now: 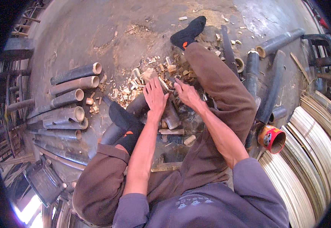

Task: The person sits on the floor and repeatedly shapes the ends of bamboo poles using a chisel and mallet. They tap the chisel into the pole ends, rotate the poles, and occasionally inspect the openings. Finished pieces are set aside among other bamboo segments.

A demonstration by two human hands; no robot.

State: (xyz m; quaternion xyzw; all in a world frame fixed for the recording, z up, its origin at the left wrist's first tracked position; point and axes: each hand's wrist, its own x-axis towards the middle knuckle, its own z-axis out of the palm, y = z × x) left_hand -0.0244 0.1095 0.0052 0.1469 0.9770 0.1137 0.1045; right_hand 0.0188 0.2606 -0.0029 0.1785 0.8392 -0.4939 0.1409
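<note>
Your left hand [155, 95]: fingers spread flat, pressing dark bamboo section [169, 114] lying on floor [97, 34] between your legs. Your right hand [186, 94]: fingers closed round blade handle [165, 86] just beside. Wood chips [131, 89] ahead; bamboo tubes [72, 89] stacked left; red tin [272, 138] right.

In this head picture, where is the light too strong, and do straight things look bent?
Head view: glare washes out the lower-left corner and whitens the pale strips at right; fisheye bends the bamboo tubes near the rim; the left hand and right hand at centre look sharp.
</note>
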